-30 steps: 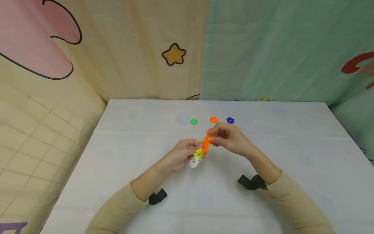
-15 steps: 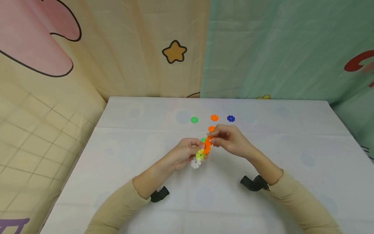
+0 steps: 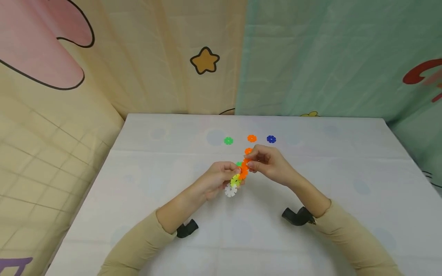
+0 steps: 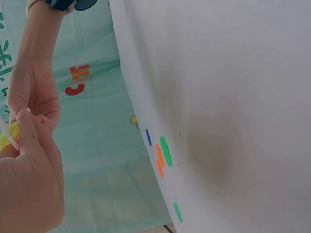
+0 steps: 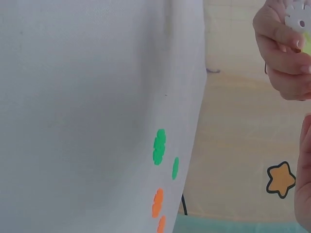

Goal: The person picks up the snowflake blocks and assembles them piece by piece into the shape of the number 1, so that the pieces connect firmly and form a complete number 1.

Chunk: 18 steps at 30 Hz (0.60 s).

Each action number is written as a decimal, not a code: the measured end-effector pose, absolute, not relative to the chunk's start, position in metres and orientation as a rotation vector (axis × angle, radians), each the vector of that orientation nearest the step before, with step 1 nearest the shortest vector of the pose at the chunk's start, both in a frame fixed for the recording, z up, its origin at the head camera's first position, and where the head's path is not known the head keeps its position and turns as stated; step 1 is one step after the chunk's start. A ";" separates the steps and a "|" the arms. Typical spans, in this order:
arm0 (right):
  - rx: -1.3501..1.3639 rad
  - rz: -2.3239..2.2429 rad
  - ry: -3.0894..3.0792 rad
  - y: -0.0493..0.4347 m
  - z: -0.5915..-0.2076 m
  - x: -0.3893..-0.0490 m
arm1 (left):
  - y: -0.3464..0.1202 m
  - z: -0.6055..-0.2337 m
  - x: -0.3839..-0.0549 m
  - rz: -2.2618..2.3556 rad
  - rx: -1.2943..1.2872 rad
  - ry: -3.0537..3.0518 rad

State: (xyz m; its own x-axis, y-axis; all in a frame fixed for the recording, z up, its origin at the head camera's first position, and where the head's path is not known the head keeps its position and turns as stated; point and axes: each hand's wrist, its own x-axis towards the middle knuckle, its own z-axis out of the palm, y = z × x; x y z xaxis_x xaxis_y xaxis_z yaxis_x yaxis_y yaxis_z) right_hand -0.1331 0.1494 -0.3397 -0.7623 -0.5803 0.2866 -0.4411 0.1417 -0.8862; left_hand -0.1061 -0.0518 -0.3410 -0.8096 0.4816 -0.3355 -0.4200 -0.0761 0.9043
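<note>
Two hands meet over a white-covered table (image 3: 331,172), where notched discs line up between them, white disc (image 3: 230,190) nearest the person, yellow disc (image 3: 235,180) next and orange discs (image 3: 243,174) running toward the far side. The work in hand appears to be the fitting or adjusting of one notched disc against another, which should go best with the left hand (image 3: 222,178) steady, the slots squared up edge to edge, and a short, straight push from the right hand (image 3: 269,163) close to the joint. Too hard a sideways twist could work the thin pieces loose or bend them. The left hand pinches the yellow disc, thumb and forefinger drawn close together, with a sliver of orange at the fingertips in the left wrist view and the white disc hanging beyond the grip. The right hand, fingers curled, appears to pinch the orange discs between thumb and forefinger, the tips only slightly apart; the fingers hide the exact contact. From above, held orange and orange lying on the table overlap, so where one ends cannot be told. On the far part of the table, a green disc (image 3: 228,141), a far orange disc (image 3: 252,138) and a blue disc (image 3: 271,139) lie flat, apart from one another.
</note>
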 end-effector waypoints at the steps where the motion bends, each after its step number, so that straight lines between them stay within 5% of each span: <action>1: -1.010 -1.690 2.279 0.149 -0.340 -0.134 | -0.052 -0.342 -0.107 1.942 0.065 1.600; 18: -0.983 -1.548 2.343 0.148 -0.352 -0.144 | -0.054 -0.349 -0.110 1.912 0.083 1.579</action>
State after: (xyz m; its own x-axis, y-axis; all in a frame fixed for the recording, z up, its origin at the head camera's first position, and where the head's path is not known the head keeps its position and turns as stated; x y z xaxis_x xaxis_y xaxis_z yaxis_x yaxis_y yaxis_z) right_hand -0.1438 0.1478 -0.3518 -0.7695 -0.6027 0.2110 -0.4307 0.2458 -0.8684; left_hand -0.1101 -0.0540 -0.3486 -0.7879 0.5104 -0.3444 -0.4347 -0.0648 0.8983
